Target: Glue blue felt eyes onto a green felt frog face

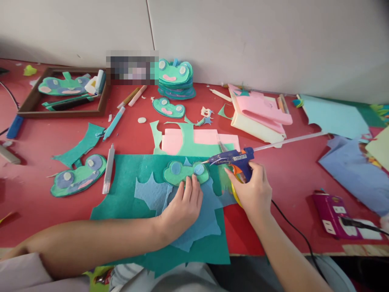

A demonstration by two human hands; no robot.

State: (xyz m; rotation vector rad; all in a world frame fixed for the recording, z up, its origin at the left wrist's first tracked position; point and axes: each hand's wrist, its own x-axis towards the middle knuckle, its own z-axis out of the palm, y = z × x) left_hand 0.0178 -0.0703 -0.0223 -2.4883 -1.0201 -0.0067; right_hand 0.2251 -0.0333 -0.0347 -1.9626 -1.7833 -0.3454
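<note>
A green felt frog face [182, 174] with two blue felt eye circles lies on blue felt scraps [206, 207], over a large teal felt sheet [124, 211]. My left hand [185, 202] holds the face at its lower edge, fingers close together on top; its thumb is hidden. My right hand [255, 188] is closed around the handle of a dark blue hot glue gun [232, 157]. The gun's nozzle points left, at the right eye circle. A clear glue stick [291, 141] sticks out of its back. Partly behind my right hand are yellow-handled scissors [235, 194].
Finished frog faces [176, 81] are stacked by the wall, with single ones [168, 108] nearby. A brown tray [60, 113] stands back left. Pink felt [261, 105], pens [109, 168] and a purple power strip [331, 215] lie around; a black cord [299, 233] runs at right.
</note>
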